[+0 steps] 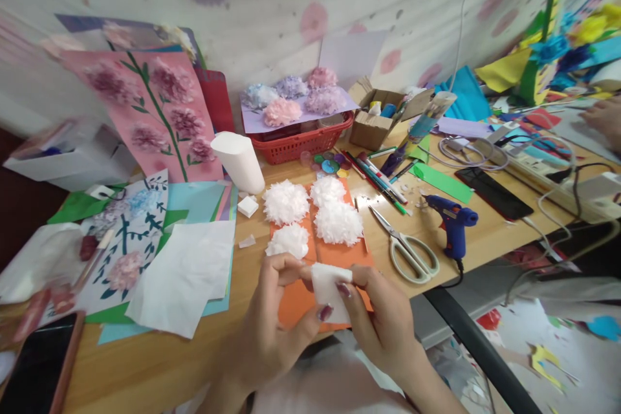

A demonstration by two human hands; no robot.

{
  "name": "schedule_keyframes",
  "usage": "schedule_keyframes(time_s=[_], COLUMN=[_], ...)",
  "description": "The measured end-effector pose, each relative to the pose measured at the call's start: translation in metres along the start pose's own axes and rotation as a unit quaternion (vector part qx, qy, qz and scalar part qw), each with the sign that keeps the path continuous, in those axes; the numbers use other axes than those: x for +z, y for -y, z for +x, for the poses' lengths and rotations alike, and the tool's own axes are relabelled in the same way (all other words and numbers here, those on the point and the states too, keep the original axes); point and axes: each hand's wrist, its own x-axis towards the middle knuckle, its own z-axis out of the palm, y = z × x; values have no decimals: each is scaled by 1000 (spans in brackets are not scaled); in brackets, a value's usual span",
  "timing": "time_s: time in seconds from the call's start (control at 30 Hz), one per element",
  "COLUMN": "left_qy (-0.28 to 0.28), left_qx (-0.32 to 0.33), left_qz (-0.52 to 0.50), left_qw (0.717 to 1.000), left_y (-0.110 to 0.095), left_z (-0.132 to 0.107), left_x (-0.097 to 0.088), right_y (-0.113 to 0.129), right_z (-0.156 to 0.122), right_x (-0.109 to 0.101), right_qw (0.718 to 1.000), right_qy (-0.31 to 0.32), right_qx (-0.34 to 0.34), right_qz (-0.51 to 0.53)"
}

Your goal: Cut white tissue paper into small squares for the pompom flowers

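Observation:
Between my two hands is a small folded white tissue (332, 297), held over the near end of an orange paper sheet (294, 297). My left hand (281, 310) pinches its left edge, fingers behind and thumb in front. At the top right corner, my right hand (376, 310) grips it between thumb and fingers. Just beyond lie several fluffy white tissue flowers, including a large one (286, 202) and a nearer one (338, 223), on the orange paper. Scissors (412, 252) with pale handles lie to the right of my right hand.
A blue hot glue gun (453, 220) and a phone (495, 193) lie at the right. White tissue sheets (184, 272) cover the left. A red basket (301, 142) bears colored paper flowers. Another person's hand (604, 119) shows at the far right.

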Motion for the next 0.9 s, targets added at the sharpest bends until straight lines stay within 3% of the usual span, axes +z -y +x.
schedule_keyframes(time_s=[0.13,0.23,0.33,0.53,0.67,0.9], left_qy=[12,8,-19,-40,-28,18], left_qx=[-128,-149,-161,-135,-121,-97], left_qz=[-40,-57,-77,-49,-36,-155], left_qw=[991,987,984,989,992,983], left_y=[-5,-8,-7,0,1,6], left_z=[6,9,11,14,14,12], left_x=[9,11,9,7,5,-3], right_y=[-1,-1,0,1,-1,-13], right_z=[-1,-3,-6,-6,-3,-4], right_x=[8,11,12,14,14,19], right_qw=[999,994,963,884,860,819], right_qy=[-42,-38,13,35,39,17], right_qx=[14,71,170,295,296,278], right_qz=[6,79,209,362,414,501])
